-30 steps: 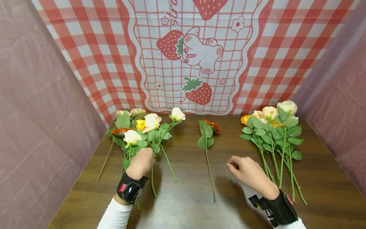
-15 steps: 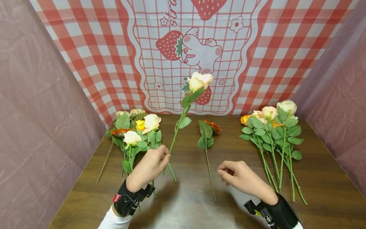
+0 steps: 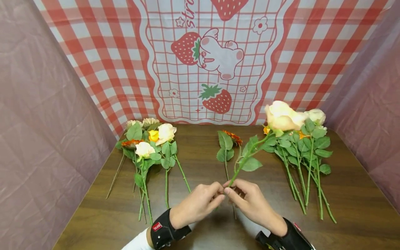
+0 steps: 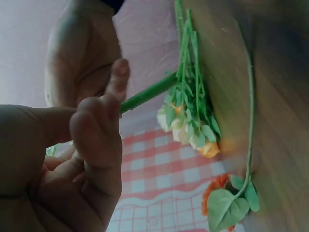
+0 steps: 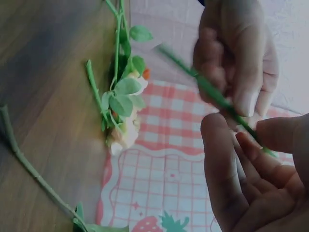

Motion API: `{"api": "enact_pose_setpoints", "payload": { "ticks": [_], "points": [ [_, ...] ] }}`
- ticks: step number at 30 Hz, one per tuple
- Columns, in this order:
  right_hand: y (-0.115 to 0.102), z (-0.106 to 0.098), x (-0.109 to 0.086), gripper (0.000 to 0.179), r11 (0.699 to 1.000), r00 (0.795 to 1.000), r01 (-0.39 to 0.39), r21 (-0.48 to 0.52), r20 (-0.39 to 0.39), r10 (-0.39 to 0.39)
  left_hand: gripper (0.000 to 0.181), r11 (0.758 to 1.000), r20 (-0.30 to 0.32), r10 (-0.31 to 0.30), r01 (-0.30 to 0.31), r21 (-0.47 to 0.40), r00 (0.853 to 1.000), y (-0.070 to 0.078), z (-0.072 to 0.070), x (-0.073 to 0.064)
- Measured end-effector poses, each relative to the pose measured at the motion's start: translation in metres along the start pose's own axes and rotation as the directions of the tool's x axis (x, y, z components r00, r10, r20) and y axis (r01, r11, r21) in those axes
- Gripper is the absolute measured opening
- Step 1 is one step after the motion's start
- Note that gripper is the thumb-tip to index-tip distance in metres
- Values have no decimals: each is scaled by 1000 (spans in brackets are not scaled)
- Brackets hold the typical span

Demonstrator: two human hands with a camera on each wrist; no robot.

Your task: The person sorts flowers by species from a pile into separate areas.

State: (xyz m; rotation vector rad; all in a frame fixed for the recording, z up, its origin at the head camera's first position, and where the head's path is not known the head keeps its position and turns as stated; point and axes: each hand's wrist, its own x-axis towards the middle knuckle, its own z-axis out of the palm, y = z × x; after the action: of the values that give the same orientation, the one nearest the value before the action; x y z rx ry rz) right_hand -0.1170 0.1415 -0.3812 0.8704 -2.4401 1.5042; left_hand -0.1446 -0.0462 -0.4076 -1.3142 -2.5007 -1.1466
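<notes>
Above the table (image 3: 203,156), the left hand (image 3: 198,201) and right hand (image 3: 254,203) meet, each pinching the same rose (image 3: 284,117) with fingertips nearly closed, presumably because its stem is slim. Gripped low, it tilts up rightward, bloom free of fingers; the orange flower (image 3: 235,138) lies behind, stem toward the person, seemingly handy for grasping.

Across the far side hangs the cloth (image 3: 115,52), red-and-white checks left and right, wavy-edged panel (image 3: 250,104) in the middle, and there's a white animal (image 3: 223,57) on its side among printed strawberries (image 3: 218,103)! Pinkish drape left (image 3: 47,121), another drape right (image 3: 372,114), and brown wood grain across the tabletop (image 3: 204,149)!
</notes>
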Motion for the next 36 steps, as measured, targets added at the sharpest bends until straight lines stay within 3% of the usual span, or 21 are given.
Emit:
{"api": "enact_pose_setpoints", "payload": {
  "ticks": [4, 9, 11, 16, 18, 21, 23, 25, 30, 33, 36],
  "points": [
    [13, -11, 1, 9, 996, 998, -44, -84, -57, 40, 12, 999, 20, -25, 24, 42, 999, -1, -1, -1],
    [45, -54, 0, 9, 955, 981, -121, -271, -182, 73, 18, 992, 42, -67, 63, 110, 997, -3, -11, -2],
    [55, -76, -4, 12, 910, 968, -160, -383, -240, 69, 18, 990, 49, -73, 66, 129, 996, -4, -14, -2],
    [83, -127, -19, 19, 751, 935, -323, -576, -316, 160, 18, 979, 33, -113, 106, 177, 993, -5, -20, -3],
    [93, -145, -27, 19, 713, 918, -388, -585, -310, 246, 17, 968, 3, -146, 143, 206, 989, -6, -22, -3],
    [107, -164, -38, 19, 679, 882, -470, -563, -276, 381, 17, 949, -52, -197, 204, 241, 979, -7, -27, -3],
    [114, -170, -44, 24, 661, 849, -522, -540, -249, 466, 17, 940, -77, -225, 237, 244, 971, -9, -29, -3],
    [122, -173, -47, 29, 647, 832, -540, -537, -229, 505, 18, 936, -87, -244, 258, 240, 966, -10, -32, -4],
    [134, -170, -48, 36, 624, 821, -553, -552, -235, 520, 19, 932, -73, -268, 278, 235, 961, -10, -34, -4],
    [135, -168, -48, 37, 580, 780, -593, -559, -221, 585, 18, 930, -60, -271, 277, 241, 961, -10, -34, -4],
    [135, -168, -50, 38, 524, 725, -630, -574, -192, 662, 17, 928, -51, -276, 280, 245, 960, -10, -34, -4]
  ]
}}
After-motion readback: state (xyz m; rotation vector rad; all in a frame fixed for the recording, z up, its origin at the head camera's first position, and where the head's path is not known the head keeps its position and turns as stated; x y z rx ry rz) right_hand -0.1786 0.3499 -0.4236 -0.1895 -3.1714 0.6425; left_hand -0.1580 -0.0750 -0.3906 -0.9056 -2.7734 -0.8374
